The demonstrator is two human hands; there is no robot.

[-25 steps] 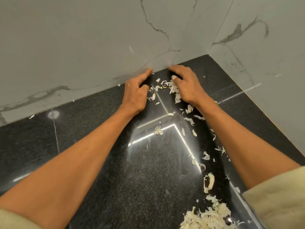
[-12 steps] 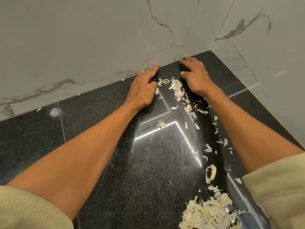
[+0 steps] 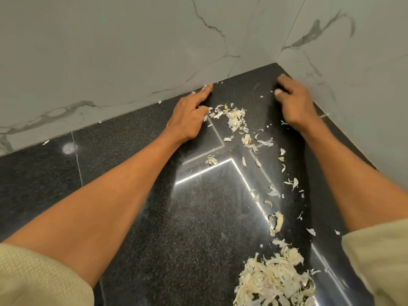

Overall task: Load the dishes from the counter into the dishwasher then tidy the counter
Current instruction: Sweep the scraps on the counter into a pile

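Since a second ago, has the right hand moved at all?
Yes. The right hand has slid away from the small heap of peels toward the corner where the two walls meet, widening the gap to the left hand.

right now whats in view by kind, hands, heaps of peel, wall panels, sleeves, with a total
hands: 2, left hand and right hand, both on the black counter
heaps of peel: 2, big heap, small heap
marble wall panels: 2
sleeves: 2
total: 8
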